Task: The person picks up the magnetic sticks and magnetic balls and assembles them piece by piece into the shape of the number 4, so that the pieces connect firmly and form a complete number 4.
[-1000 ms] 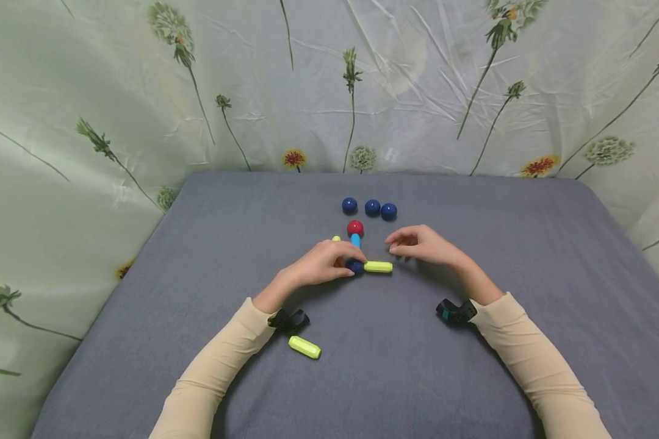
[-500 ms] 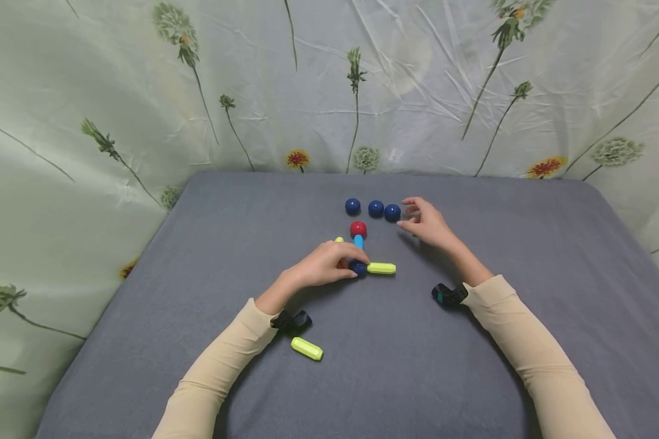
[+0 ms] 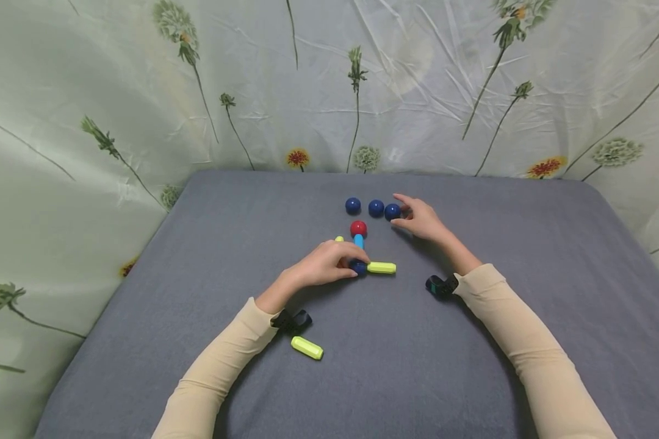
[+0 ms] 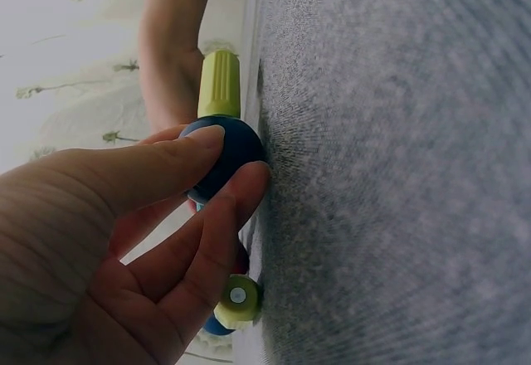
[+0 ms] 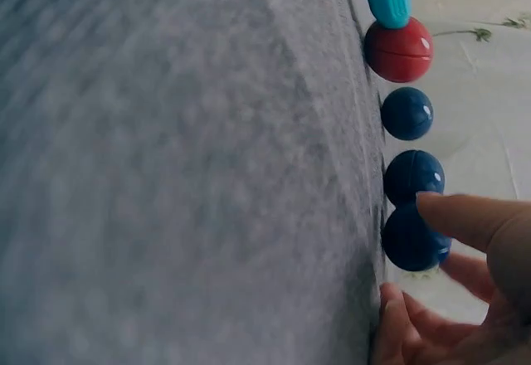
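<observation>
Blue, glossy, hard-looking plastic: the far-right blue ball (image 3: 392,211) sits beyond the red ball (image 3: 358,228), off to its right, on the grey cloth (image 3: 384,366). Likely light, stiff, not fragile, a bit slippery and quick to roll; best hold is thumb and fingertips on opposite sides, at its widest. Two more, the middle blue ball (image 3: 376,208) and the left blue ball (image 3: 353,205), also lie beyond the red ball.

Right hand (image 3: 420,219): thumb and fingers spread about the far-right blue ball, part-way apart; a firm grip can't be confirmed (the wrist view overlaps them).

Left hand (image 3: 326,263): on the near side of the red ball, thumb and fingers pinching the near blue ball (image 3: 358,266). A yellow stick (image 3: 381,267) sticks out rightward from that ball; a light blue stick (image 3: 359,241) runs from the red ball toward it, its near end hidden by fingers. Joints probably pull apart easily, so steady the ball, not the stick tips. Another yellow piece (image 3: 339,239) peeks out left of the red ball; a loose yellow stick (image 3: 307,347) lies well nearer the person than the red ball.

Versus half a second ago: right hand has shifted left, from beside the far-right blue ball to around it. Left hand and balls look unchanged.
</observation>
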`<state>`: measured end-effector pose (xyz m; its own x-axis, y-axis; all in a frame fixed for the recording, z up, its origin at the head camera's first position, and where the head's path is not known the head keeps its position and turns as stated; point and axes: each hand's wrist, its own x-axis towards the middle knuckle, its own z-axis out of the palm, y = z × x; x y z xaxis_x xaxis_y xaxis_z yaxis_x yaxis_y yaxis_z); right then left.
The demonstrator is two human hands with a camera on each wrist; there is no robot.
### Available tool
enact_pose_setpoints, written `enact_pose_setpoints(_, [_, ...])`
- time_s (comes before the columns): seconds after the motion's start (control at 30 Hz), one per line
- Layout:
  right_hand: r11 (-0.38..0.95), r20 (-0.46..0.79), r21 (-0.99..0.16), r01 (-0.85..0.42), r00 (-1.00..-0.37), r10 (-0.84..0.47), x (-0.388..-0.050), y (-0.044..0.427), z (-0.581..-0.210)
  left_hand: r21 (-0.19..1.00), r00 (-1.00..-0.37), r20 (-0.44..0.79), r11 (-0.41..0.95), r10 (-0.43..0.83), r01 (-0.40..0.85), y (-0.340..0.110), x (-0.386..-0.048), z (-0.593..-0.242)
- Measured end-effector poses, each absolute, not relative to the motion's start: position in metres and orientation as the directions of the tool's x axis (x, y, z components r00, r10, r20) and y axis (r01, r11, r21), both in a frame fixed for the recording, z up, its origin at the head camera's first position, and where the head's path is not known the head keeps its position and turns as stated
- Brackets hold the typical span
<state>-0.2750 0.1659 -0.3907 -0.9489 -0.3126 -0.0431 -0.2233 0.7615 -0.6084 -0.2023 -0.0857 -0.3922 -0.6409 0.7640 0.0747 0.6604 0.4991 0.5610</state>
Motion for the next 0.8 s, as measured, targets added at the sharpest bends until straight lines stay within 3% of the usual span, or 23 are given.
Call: enact_pose_setpoints(0.8, [0.736,-0.07,-0.661,-0.149,-0.964,-0.258,-0.263,0.178,-0.39,0.563,-0.641,0.074,0.499,0.764,0.659,-0.085,-0.203,-0.392])
